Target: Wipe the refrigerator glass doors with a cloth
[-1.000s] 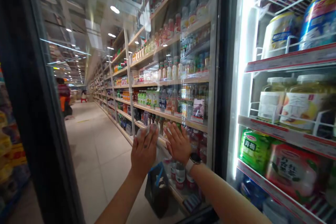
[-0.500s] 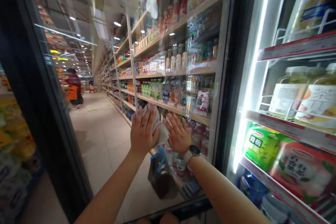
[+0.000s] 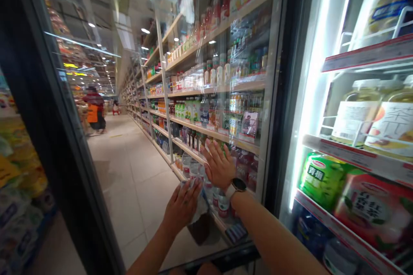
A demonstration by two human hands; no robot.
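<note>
So, left hand [image 3: 181,206] pins a crumpled white cloth [image 3: 199,204] against the glass cooler door [image 3: 273,107], fingers spread over it; right hand [image 3: 219,166], smartwatch [image 3: 236,187] on wrist, lies open on the glass, up and right of the cloth; hands just apart, lit jars [image 3: 361,116] right of both

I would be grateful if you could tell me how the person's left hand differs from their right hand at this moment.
The left hand grips a crumpled white cloth against the glass door, while the right hand lies open on the glass with fingers spread. The left hand sits lower than the right hand. The right wrist wears a white-strapped smartwatch; the left wrist shows none. Both hands are bare and on the same door.
</note>
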